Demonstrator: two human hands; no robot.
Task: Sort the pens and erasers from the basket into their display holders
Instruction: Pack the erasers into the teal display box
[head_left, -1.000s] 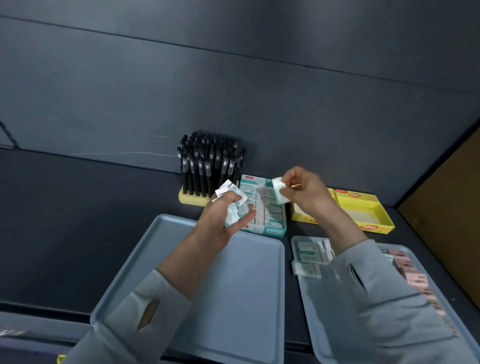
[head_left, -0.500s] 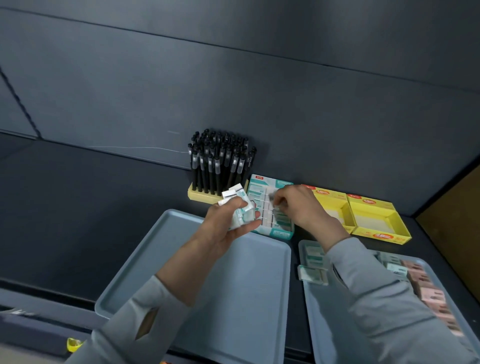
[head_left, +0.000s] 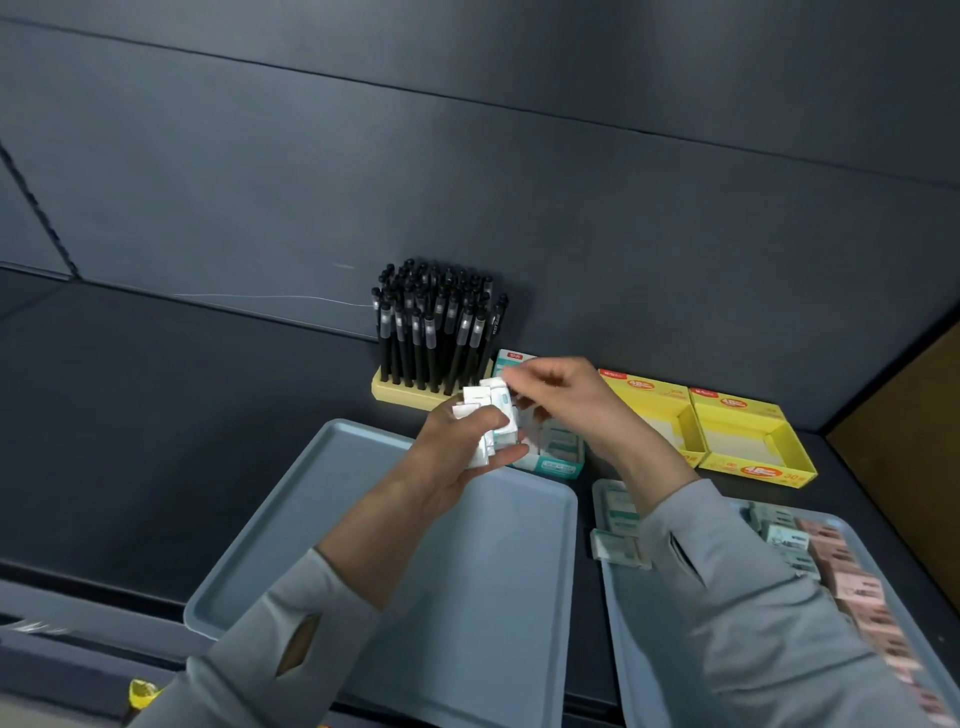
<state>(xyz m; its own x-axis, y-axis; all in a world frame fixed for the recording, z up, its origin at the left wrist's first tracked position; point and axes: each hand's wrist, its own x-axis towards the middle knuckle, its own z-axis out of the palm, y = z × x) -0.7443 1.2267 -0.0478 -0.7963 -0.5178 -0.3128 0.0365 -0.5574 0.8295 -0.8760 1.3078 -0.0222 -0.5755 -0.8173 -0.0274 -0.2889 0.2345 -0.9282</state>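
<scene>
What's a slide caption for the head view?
Left hand holds white erasers; right hand pinches the top one by the teal eraser box.

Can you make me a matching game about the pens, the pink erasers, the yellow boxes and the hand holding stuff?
Things
1. Black plastic pens
2. Pink wrapped erasers
3. Two open yellow cardboard boxes
4. Left hand

Where or what
A. Right of the teal-and-white eraser box
B. Upright in the pale yellow holder
C. Gripping a bunch of white-and-teal erasers
D. On the right grey-blue tray

Pairs: 1-B, 2-D, 3-A, 4-C
</scene>
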